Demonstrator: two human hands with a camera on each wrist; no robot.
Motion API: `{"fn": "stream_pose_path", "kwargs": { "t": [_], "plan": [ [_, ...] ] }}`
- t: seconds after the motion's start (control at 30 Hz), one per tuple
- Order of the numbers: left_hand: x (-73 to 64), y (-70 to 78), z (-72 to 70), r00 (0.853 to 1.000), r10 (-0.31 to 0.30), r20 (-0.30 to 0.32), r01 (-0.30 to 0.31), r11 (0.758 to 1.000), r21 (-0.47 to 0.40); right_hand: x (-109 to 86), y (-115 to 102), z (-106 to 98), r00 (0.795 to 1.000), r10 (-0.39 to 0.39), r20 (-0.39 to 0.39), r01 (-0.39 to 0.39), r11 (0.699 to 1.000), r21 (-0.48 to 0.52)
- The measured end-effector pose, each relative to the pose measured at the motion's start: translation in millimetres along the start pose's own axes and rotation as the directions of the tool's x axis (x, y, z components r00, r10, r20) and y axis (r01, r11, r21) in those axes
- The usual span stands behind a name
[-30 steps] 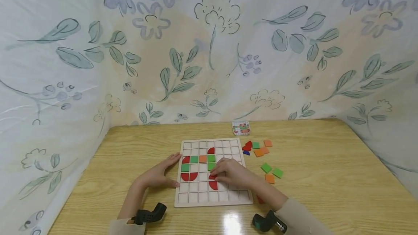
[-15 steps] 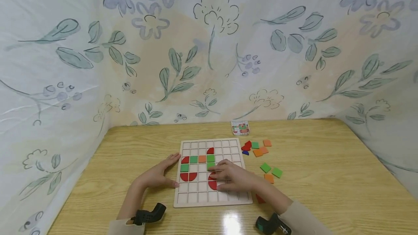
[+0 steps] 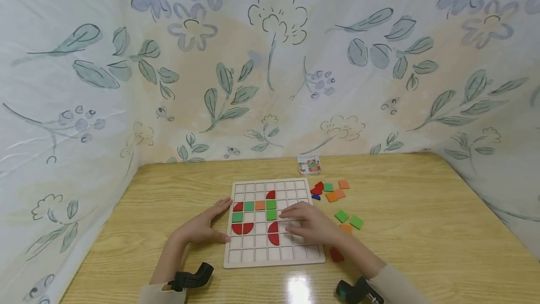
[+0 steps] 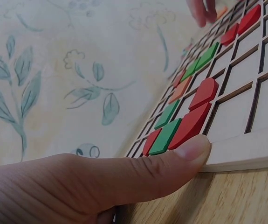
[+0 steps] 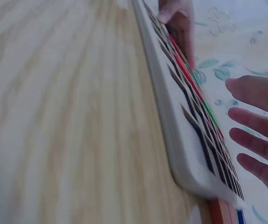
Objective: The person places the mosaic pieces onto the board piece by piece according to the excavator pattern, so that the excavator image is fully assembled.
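Note:
A wooden grid board [image 3: 274,264] lies on the table with coloured tiles in some of its cells. My left hand [image 3: 203,226] rests against the board's left edge, thumb and fingers spread; in the left wrist view the thumb [image 4: 171,163] touches the rim beside a red tile [image 4: 192,123]. Over the right half of the board hovers my right hand [image 3: 311,224], fingers apart and holding nothing. Just left of its fingertips sit two red quarter-round tiles [image 3: 273,238], stacked as a half-disc under two green squares [image 3: 271,214]. Orange [image 3: 259,205] and other red tiles [image 3: 238,229] fill cells farther left.
A small printed card [image 3: 309,165] lies behind the board. Loose green [image 3: 341,216], orange [image 3: 331,196], red [image 3: 317,188] and blue [image 3: 316,197] tiles are scattered to the right. Another red tile [image 3: 336,254] lies near the right forearm. Patterned cloth surrounds the table.
My right hand has let go of the upper red quarter-round tile, now lying in its cell, and has drawn back to the right. My left hand has stayed at the board's edge.

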State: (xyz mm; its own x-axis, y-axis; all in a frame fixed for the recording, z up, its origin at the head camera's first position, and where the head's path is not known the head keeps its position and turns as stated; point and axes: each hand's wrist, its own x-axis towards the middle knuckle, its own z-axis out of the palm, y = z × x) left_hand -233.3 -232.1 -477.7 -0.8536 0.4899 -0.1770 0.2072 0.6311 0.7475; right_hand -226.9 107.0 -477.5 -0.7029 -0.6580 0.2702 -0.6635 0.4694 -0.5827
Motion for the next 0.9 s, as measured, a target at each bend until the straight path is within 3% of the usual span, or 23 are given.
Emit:
{"fn": "stream_pose_path", "kwargs": {
  "t": [0.1,0.37,0.67,0.9],
  "plan": [
    [0.2,0.8,-0.7,1.000,-0.006,-0.001,0.006,1.000,0.002,-6.7,5,-6,0.996,0.020,-0.083,-0.017,0.999,0.030],
    [1.0,0.8,-2.7,1.000,-0.012,0.004,0.012,1.000,0.007,-31.0,16,-28,0.975,0.126,-0.185,-0.107,0.988,0.112],
    [1.1,0.3,-4.3,1.000,-0.003,0.007,0.003,1.000,0.006,-51.0,27,-50,0.935,0.169,-0.312,-0.176,0.984,0.006],
    [0.6,1.4,-3.1,1.000,-0.007,0.012,0.007,1.000,0.001,-58.9,31,-57,0.913,0.203,-0.353,-0.220,0.976,-0.008]
  ]
}}
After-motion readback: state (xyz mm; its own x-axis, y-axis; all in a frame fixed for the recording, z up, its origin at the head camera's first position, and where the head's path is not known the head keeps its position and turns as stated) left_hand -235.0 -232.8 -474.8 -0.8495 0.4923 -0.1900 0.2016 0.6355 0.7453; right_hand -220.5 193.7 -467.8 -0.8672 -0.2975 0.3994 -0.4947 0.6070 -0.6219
